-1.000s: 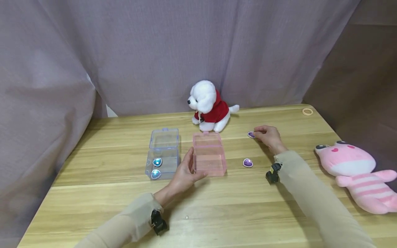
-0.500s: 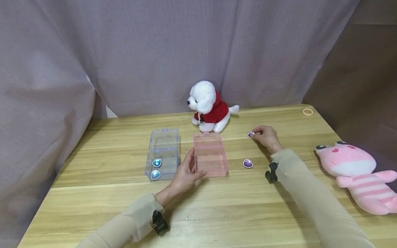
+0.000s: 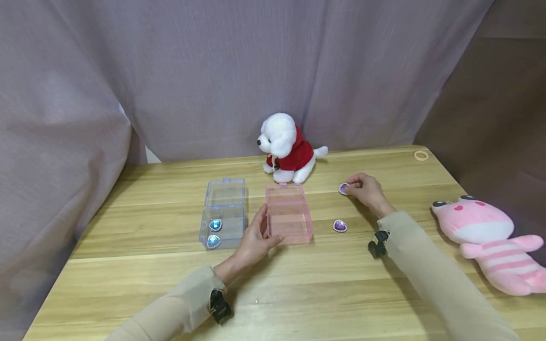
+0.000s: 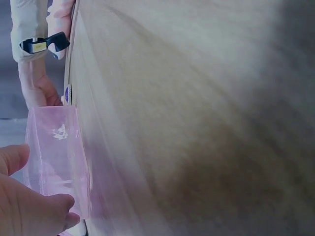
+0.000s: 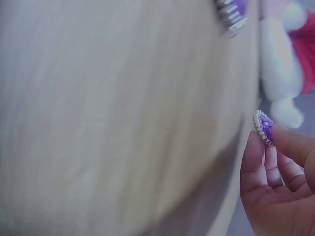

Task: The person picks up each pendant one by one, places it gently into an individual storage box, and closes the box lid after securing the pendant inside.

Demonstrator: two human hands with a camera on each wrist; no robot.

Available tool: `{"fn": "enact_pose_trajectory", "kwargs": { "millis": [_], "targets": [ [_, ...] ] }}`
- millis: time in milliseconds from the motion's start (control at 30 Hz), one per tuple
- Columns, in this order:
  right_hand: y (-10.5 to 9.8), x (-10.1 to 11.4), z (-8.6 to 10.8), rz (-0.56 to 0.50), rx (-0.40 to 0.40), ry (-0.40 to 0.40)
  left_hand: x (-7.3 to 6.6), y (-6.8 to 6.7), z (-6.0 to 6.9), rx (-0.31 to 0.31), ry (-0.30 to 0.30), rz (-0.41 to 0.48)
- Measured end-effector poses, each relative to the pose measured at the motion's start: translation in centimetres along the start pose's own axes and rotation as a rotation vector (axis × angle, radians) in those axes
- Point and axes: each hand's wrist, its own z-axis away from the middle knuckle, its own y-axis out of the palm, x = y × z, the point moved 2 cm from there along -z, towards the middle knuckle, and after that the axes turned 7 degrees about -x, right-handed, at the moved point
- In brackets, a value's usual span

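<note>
Two hands: a person's left hand (image 3: 253, 244) and right hand (image 3: 368, 190), in beige sleeves (image 3: 426, 265), reach over a wood-grain desk (image 3: 307, 303); a small black camera (image 3: 219, 308) sits at each wrist.
Left grip: thumb on the near side and fingers along the left side of a clear pink box (image 3: 290, 238), holding it by the near left corner.
Right grip: thumb and fingertips pinch a purple heart gem (image 3: 343, 189) with a beaded silvery border; the gem is tilted, and I cannot tell whether its edge touches the desk.
Second purple gem (image 3: 340, 226): lies on the desk, right of the pink box and apart from it, nearer the person than the pinched one.
Pink box lid (image 3: 286, 193): swung back to the far side.
Blue box (image 3: 233, 227): left of the pink box with a gap between, its lid also back.
Blue gems (image 3: 215, 225): two inside the blue box, toward its left, one nearer the front wall.
Plush dog (image 3: 297, 154): white, in red, seated just behind the pink box, snout to the left.
Plush frog (image 3: 490, 237): pink, striped body, lying at the right.
Ring (image 3: 421, 156): pale, near the far right corner.
Curtain (image 3: 213, 76): greyish mauve, behind the desk.
</note>
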Motion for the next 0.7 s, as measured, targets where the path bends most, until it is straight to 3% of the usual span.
{"fn": "enact_pose_trajectory", "kwargs": {
  "millis": [200, 400, 533, 700],
  "targets": [
    [1.0, 3.4, 1.1, -0.27, 0.163, 0.043, 0.1, 0.0, 0.0, -0.007, -0.008, -0.009],
    [3.7, 7.6, 2.8, -0.411, 0.408, 0.034, 0.1, 0.0, 0.1, -0.006, -0.005, -0.016],
    [5.6, 9.4, 3.7, -0.408, 0.558, -0.015, 0.0, 0.0, 0.0, -0.01, -0.003, -0.031],
    [7.7, 10.1, 4.3, -0.296, 0.636, -0.105, -0.2, -0.1, 0.2, -0.023, -0.024, -0.092]
  ]
}}
